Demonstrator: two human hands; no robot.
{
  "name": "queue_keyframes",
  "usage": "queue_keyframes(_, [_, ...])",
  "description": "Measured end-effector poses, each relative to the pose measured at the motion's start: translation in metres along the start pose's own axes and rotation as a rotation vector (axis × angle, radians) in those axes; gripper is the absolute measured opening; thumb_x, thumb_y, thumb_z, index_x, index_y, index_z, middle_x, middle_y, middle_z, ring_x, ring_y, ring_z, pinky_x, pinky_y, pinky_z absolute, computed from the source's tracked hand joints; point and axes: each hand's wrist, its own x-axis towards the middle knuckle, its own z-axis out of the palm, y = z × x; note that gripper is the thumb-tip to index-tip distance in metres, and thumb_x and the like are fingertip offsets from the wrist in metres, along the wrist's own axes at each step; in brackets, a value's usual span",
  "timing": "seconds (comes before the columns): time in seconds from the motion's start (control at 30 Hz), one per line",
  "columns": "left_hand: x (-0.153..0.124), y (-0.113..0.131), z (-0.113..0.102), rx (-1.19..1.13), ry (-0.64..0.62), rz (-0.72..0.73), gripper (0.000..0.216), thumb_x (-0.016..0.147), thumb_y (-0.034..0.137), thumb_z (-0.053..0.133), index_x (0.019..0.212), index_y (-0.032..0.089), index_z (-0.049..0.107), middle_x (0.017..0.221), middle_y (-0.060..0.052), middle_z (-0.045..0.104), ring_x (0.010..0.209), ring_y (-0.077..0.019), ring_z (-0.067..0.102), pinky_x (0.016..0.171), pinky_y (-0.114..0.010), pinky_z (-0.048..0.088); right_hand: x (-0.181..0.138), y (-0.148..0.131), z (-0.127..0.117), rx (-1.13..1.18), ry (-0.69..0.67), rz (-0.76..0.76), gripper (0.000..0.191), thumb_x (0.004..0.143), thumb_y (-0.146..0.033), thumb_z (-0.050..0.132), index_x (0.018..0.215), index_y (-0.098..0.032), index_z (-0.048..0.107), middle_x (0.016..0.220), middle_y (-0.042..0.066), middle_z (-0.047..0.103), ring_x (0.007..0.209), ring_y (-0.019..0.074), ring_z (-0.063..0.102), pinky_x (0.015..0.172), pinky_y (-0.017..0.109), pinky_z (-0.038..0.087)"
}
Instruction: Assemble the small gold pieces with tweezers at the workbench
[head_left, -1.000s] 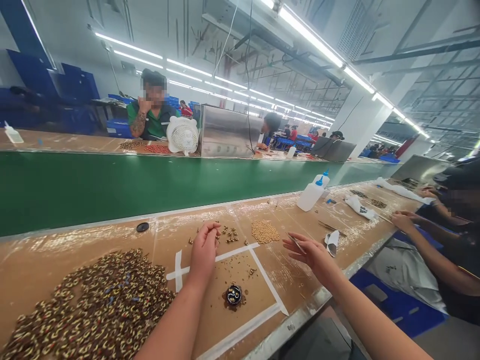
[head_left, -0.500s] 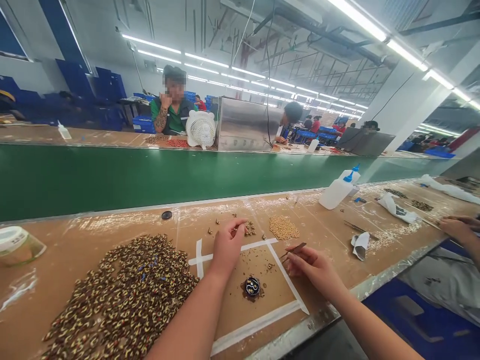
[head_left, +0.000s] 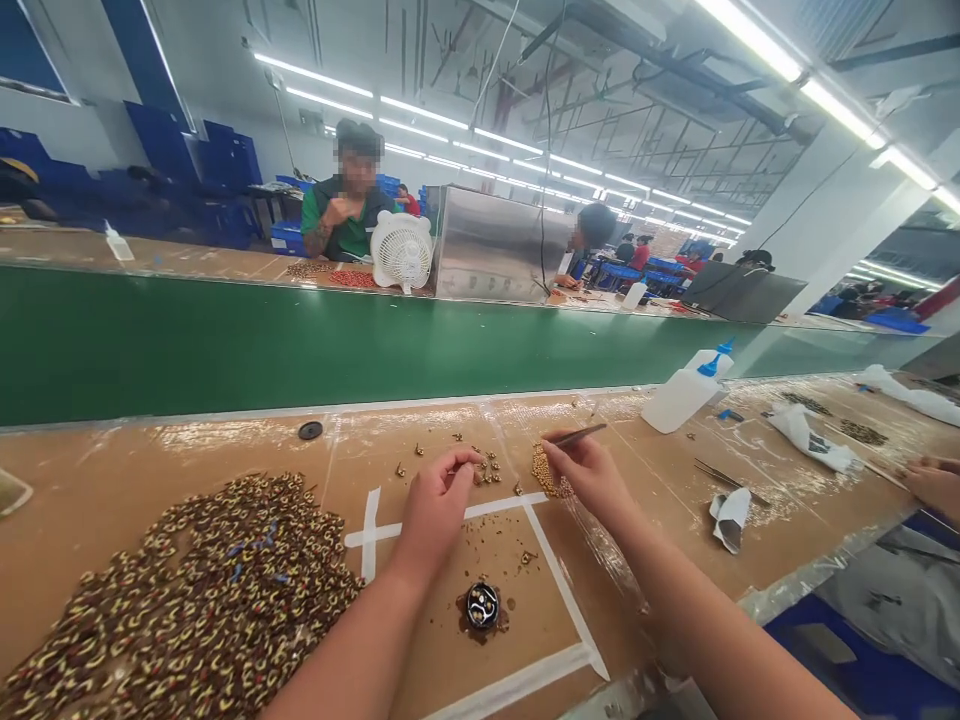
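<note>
My left hand rests on the brown bench with fingers curled in a pinch beside several small brass parts; what it pinches is too small to make out. My right hand is closed on thin metal tweezers, hovering over a small heap of tan beads. A round black dish sits inside a white taped square below my hands. A large pile of spotted brown and yellow pieces lies to the left.
A green conveyor belt runs behind the bench. White squeeze bottles, a black disc, crumpled paper and spare tweezers lie around. A co-worker's hand is at right. A person sits opposite by a white fan.
My right hand moved up and left with the tweezers, from beside the taped square to over the tan beads. My left hand stayed near the brass parts. The view shifted slightly.
</note>
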Motion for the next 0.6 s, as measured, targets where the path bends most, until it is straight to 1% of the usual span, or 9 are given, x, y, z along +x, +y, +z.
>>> queue_keyframes(0.03, [0.0,0.0,0.002,0.013,0.001,-0.006,0.028,0.089,0.04,0.062,0.1,0.021,0.079,0.089,-0.006,0.073,0.062,-0.0166,0.056,0.057,-0.027,0.037,0.013,0.002,0.002,-0.008,-0.017,-0.014,0.064,0.081,-0.079,0.073,0.098,-0.017,0.067,0.061,-0.001,0.058,0.055,0.0154,0.055,0.056,0.028,0.045])
queue_keyframes(0.1, [0.0,0.001,0.007,0.06,0.012,-0.007,0.027,0.089,0.042,0.062,0.094,0.02,0.078,0.084,-0.006,0.072,0.065,-0.018,0.057,0.059,-0.028,0.037,0.032,0.01,0.002,-0.027,-0.041,-0.047,0.063,0.085,-0.08,0.068,0.092,-0.018,0.066,0.059,-0.003,0.053,0.053,0.0133,0.049,0.053,0.026,0.039])
queue_keyframes(0.17, [-0.001,0.002,0.012,0.087,0.008,0.005,0.027,0.089,0.044,0.062,0.084,0.02,0.074,0.076,-0.004,0.066,0.066,-0.0182,0.055,0.06,-0.028,0.036,0.04,0.022,0.0,-0.048,-0.056,-0.078,0.061,0.086,-0.079,0.065,0.084,-0.018,0.065,0.058,-0.003,0.049,0.054,0.0122,0.044,0.052,0.026,0.034])
queue_keyframes(0.23, [-0.002,0.003,0.017,0.068,-0.015,0.01,0.028,0.09,0.044,0.061,0.078,0.02,0.07,0.07,-0.003,0.059,0.065,-0.0175,0.051,0.059,-0.029,0.034,0.04,0.032,-0.006,-0.062,-0.082,-0.095,0.058,0.087,-0.075,0.068,0.079,-0.018,0.065,0.06,-0.002,0.048,0.057,0.0122,0.044,0.055,0.026,0.034])
queue_keyframes(0.3, [-0.004,0.004,0.022,0.053,-0.041,0.004,0.028,0.09,0.043,0.061,0.077,0.02,0.07,0.067,-0.002,0.054,0.064,-0.0169,0.047,0.058,-0.029,0.032,0.037,0.036,-0.012,-0.095,-0.141,-0.123,0.052,0.089,-0.068,0.069,0.075,-0.017,0.066,0.063,-0.001,0.051,0.061,0.0131,0.046,0.058,0.026,0.035])
queue_keyframes(0.4, [-0.006,0.006,0.026,0.049,-0.068,-0.015,0.028,0.088,0.043,0.062,0.075,0.02,0.071,0.067,-0.004,0.055,0.064,-0.0173,0.047,0.058,-0.03,0.033,0.034,0.035,-0.017,-0.202,-0.275,-0.203,0.046,0.094,-0.058,0.065,0.075,-0.017,0.068,0.065,0.001,0.055,0.064,0.0141,0.049,0.062,0.027,0.037])
queue_keyframes(0.47, [-0.006,0.009,0.027,0.063,-0.083,-0.03,0.029,0.085,0.045,0.062,0.072,0.02,0.071,0.066,-0.005,0.056,0.063,-0.0172,0.048,0.058,-0.03,0.033,0.035,0.033,-0.017,-0.267,-0.332,-0.248,0.043,0.096,-0.053,0.063,0.074,-0.016,0.068,0.064,0.0,0.053,0.063,0.0134,0.048,0.062,0.027,0.036])
queue_keyframes(0.6, [-0.006,0.014,0.027,0.111,-0.105,-0.079,0.032,0.085,0.046,0.061,0.072,0.019,0.071,0.064,-0.004,0.055,0.057,-0.0142,0.042,0.054,-0.029,0.029,0.037,0.033,-0.018,-0.287,-0.303,-0.277,0.041,0.097,-0.049,0.062,0.073,-0.016,0.068,0.063,-0.001,0.05,0.061,0.0121,0.045,0.06,0.027,0.033])
